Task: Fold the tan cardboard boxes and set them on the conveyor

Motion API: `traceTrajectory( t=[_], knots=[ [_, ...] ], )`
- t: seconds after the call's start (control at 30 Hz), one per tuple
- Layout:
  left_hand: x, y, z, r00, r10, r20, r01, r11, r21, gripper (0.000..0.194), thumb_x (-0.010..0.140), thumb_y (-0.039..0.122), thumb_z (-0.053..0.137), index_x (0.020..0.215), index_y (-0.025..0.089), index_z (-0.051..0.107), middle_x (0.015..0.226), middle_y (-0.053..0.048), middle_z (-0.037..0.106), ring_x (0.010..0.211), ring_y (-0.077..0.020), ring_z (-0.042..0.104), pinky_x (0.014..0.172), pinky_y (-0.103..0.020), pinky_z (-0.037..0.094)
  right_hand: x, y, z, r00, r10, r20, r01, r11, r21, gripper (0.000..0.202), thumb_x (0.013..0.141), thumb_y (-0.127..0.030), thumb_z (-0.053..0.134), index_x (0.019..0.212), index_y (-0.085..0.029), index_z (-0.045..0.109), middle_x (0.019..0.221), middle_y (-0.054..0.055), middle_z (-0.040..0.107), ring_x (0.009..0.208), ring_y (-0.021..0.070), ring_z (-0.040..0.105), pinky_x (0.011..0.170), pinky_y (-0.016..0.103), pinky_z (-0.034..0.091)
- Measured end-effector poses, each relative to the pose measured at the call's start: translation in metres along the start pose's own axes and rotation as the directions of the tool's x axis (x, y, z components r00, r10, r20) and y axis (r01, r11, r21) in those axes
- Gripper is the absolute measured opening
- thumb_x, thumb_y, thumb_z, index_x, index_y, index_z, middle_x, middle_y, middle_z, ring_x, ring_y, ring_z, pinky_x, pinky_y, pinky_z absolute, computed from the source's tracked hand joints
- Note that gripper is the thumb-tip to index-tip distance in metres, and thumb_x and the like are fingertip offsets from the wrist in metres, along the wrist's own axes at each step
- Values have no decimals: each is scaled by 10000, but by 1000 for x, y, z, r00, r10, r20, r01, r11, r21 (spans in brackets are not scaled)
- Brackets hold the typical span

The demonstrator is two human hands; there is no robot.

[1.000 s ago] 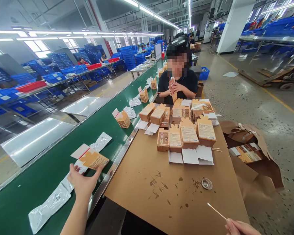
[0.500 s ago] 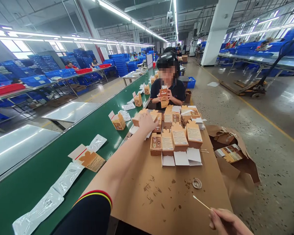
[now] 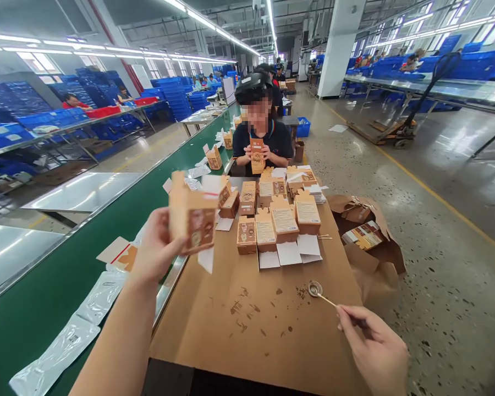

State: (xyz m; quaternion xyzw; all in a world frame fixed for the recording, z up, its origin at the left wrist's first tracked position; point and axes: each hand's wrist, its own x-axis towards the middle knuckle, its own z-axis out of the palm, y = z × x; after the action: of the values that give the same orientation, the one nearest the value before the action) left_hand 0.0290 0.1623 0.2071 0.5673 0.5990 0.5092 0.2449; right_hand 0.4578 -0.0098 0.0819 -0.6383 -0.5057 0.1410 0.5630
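My left hand (image 3: 159, 245) grips a brown carton (image 3: 193, 217) by its side, held up over the table's left edge with its white flaps hanging open; it is slightly blurred. In my right hand (image 3: 369, 338) a cotton swab (image 3: 329, 300) is pinched between thumb and fingers. Its far tip is in or over a small clear round dish (image 3: 314, 288). Dark smears and specks (image 3: 244, 309) mark the cardboard to the left of the dish. Beyond it stand several cartons (image 3: 265, 228) in rows, some with white flaps folded out toward me.
A green conveyor belt (image 3: 37, 313) on the left carries silver pouches (image 3: 82, 324) and open cartons. Across the cardboard-topped table (image 3: 198, 335) a co-worker (image 3: 262, 132) holds a carton in both hands. A large brown paper bag (image 3: 379, 269) with flat cartons sits at the right.
My left hand has lifted a carton from the far left of the group and brought it back toward me. The swab in my right hand has moved to the dish.
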Motion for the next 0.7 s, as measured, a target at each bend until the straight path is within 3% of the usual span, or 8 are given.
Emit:
traceTrajectory(
  t=[0.07, 0.13, 0.23, 0.3, 0.4, 0.57, 0.63, 0.7],
  knots=[
    [-51, -25, -19, 971, -238, 33, 239, 939, -247, 1397, 357, 1128, 889, 1518, 365, 738, 1391, -124, 876, 1320, -556, 812, 998, -744, 730, 11, 7, 7, 998, -58, 6, 58, 996, -74, 531, 1049, -734, 852, 805, -265, 909, 719, 68, 839, 556, 205, 755, 612, 287, 690],
    [-102, -55, -19, 908, -412, 83, 409, 822, -397, 1475, 189, 1086, 950, 1490, 406, 797, 1447, -144, 883, 1340, -616, 799, 1037, -817, 707, 19, 12, 14, 997, -62, 51, 68, 991, -114, 538, 1065, -734, 819, 806, -272, 910, 726, 70, 848, 567, 208, 760, 621, 293, 687],
    [-161, -91, 6, 824, -551, 127, 538, 693, -480, 1393, 333, 1000, 1026, 1551, 368, 791, 1414, -174, 894, 1390, -599, 790, 1122, -794, 696, 28, 18, 20, 990, -14, 140, 33, 990, -134, 587, 1058, -778, 801, 782, -270, 901, 720, 80, 851, 567, 219, 762, 591, 300, 668],
    [-184, -105, 27, 766, -616, 185, 610, 603, -515, 1266, 462, 897, 1068, 1551, 314, 786, 1331, -173, 912, 1408, -561, 802, 1170, -729, 698, 31, 22, 21, 984, 4, 178, 22, 990, -142, 621, 1041, -815, 801, 766, -267, 894, 714, 82, 850, 560, 226, 765, 571, 306, 657],
    [-196, -106, 47, 729, -642, 236, 645, 529, -552, 1032, 607, 747, 1111, 1455, 239, 812, 1366, -191, 909, 1401, -512, 826, 1183, -633, 705, 32, 24, 15, 978, 11, 209, 21, 988, -150, 630, 1027, -836, 809, 776, -265, 898, 730, 84, 857, 578, 234, 779, 576, 313, 659],
    [-184, -89, 53, 837, -519, 176, 528, 679, -510, 922, 695, 622, 1155, 1432, 226, 767, 1459, -183, 883, 1363, -433, 851, 1150, -557, 720, 12, 8, 10, 998, -15, 64, 20, 997, -69, 492, 1061, -707, 876, 879, -253, 930, 774, 78, 866, 615, 225, 798, 649, 314, 692],
    [-177, -83, 53, 859, -471, 201, 508, 736, -447, 966, 672, 621, 1168, 1452, 239, 746, 1428, -171, 889, 1317, -415, 867, 1125, -545, 731, -6, -6, 22, 992, -27, 124, 20, 998, 52, 389, 1082, -596, 900, 898, -255, 928, 747, 58, 845, 590, 210, 782, 621, 299, 686],
    [-171, -80, 54, 861, -441, 253, 508, 764, -397, 975, 695, 619, 1156, 1484, 252, 715, 1426, -166, 884, 1296, -405, 877, 1110, -545, 738, -26, -22, 42, 958, -69, 277, 19, 983, 181, 290, 1103, -457, 886, 890, -262, 913, 720, 32, 822, 574, 194, 770, 593, 276, 671]
  ],
)
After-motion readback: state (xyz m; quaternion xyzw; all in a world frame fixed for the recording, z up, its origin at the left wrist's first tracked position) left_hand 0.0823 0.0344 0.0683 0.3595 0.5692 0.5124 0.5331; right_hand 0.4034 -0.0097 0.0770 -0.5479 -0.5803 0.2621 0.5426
